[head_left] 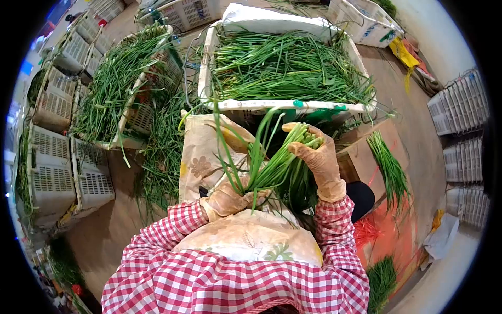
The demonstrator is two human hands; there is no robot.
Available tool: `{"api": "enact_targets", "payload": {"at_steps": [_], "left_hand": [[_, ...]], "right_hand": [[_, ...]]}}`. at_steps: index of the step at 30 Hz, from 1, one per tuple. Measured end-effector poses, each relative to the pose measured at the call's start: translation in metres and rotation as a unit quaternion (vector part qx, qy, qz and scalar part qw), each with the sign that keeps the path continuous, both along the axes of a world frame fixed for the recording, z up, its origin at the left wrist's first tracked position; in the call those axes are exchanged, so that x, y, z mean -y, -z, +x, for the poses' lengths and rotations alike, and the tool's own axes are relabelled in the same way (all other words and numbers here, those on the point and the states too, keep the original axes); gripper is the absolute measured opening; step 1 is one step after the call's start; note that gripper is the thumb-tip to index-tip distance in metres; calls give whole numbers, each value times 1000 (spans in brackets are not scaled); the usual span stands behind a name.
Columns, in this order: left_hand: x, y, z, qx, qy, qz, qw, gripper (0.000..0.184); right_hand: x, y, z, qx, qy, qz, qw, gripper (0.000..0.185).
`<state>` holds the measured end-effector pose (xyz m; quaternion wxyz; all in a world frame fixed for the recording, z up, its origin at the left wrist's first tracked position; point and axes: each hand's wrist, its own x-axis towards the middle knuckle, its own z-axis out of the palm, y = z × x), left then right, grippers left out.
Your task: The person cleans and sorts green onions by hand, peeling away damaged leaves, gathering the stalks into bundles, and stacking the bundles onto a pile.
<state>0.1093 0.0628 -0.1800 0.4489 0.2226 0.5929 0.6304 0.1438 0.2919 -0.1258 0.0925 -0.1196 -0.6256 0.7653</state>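
Observation:
A bunch of garlic chives [277, 170] lies across my lap, with its pale cut ends up by my right hand. My right hand [323, 163], in a stained glove, is wrapped round the bunch near those ends, thumb across the front. Lower and to the left, my gloved left hand [226, 200] is closed on some chive leaves, several of which stick up past the fingers. Just ahead of both hands stands a white crate [285, 104] heaped with loose chives [282, 65]. A patterned apron [246, 235] covers my lap.
To the left, chives overflow a second crate [125, 123] and spill onto the floor. Stacked crates [52, 157] line the left side, more crates [463, 107] the right wall. At right, a chive bundle [388, 165] lies on cardboard near red string [367, 230].

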Motion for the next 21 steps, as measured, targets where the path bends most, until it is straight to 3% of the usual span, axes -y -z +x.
{"api": "enact_targets", "payload": {"at_steps": [2,3,4,6,7,10,11,12,15,18,21], "left_hand": [[-8,-10,-2,-180,70,-26,981,33],[-17,-11,-6,-254,92,30,962,44],[-18,-18,-4,-255,96,28,962,44],[-20,-36,3,39,39,-12,998,48],[-23,-32,6,92,-18,43,995,46],[-32,-19,1,160,-103,63,980,41],[-31,-5,-1,90,-94,43,991,37],[-33,-8,-1,88,-89,42,991,37],[-38,-15,-4,100,-112,12,989,28],[-43,-9,-12,74,-57,17,995,26],[-49,-13,-20,108,-13,-48,993,25]], "right_hand": [[-3,11,2,24,13,-26,999,36],[-4,10,6,42,16,-62,997,31],[-6,12,9,40,19,-65,997,31],[-10,16,14,5,16,-135,991,34],[-14,21,15,11,12,-135,991,34],[-18,29,22,-16,6,-161,987,34],[-20,35,24,-20,22,-163,986,40],[-22,34,25,-23,26,-164,986,40],[-29,27,28,-57,48,-171,982,63],[-48,30,40,-74,33,-165,983,69],[-65,32,46,-90,16,-124,988,73]]}}
